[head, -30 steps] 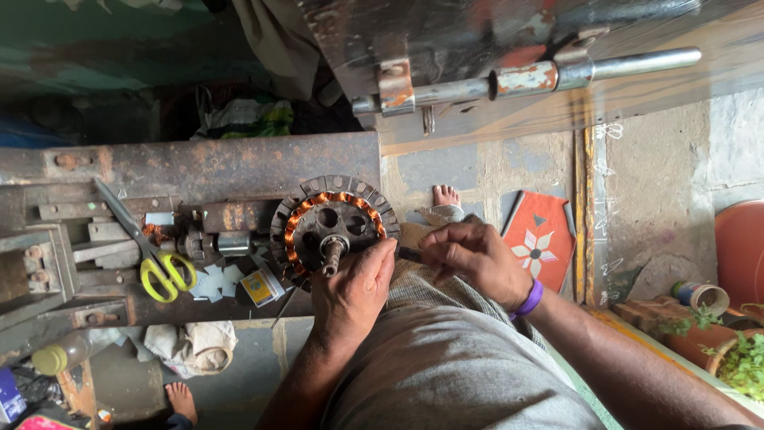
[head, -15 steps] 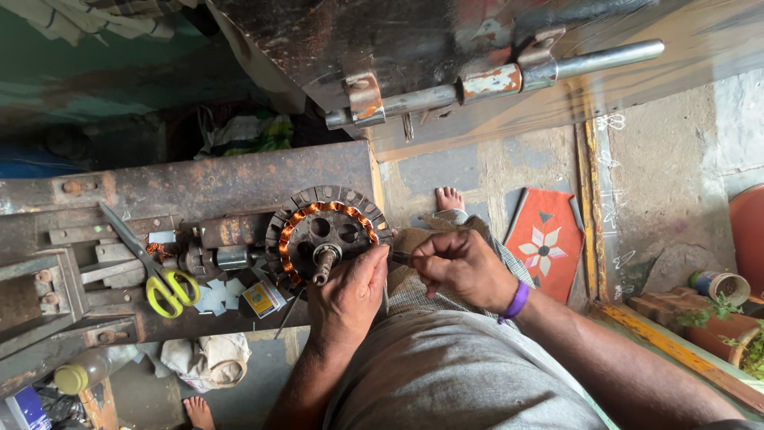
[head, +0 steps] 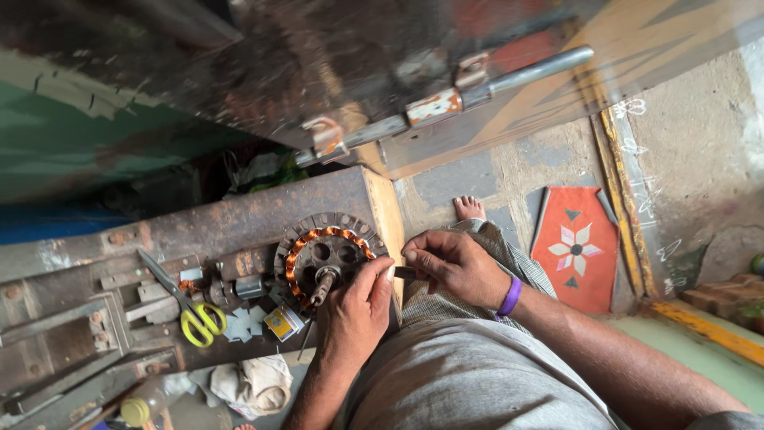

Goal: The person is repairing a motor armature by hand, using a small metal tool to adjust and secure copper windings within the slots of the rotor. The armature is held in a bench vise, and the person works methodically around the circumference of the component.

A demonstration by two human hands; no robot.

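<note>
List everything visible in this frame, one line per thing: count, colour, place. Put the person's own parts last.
motor stator: 1, dark steel ring with copper-orange windings, on the workbench edge
workbench: 1, rusty brown metal, left of the person
scissors: 1, yellow handles, on the workbench left of the stator
small packet: 1, yellow, beside the scissors
rag: 1, off-white, below the workbench
bottle: 1, yellow cap, bottom left
door bolt: 1, grey metal, on the door above
painted tile: 1, orange with a white flower, on the floor
wristband: 1, purple, right wrist
foot: 1, bare, on the floor
left hand: on the stator
right hand: pinching a small dark thing, unclear, beside the stator
</note>
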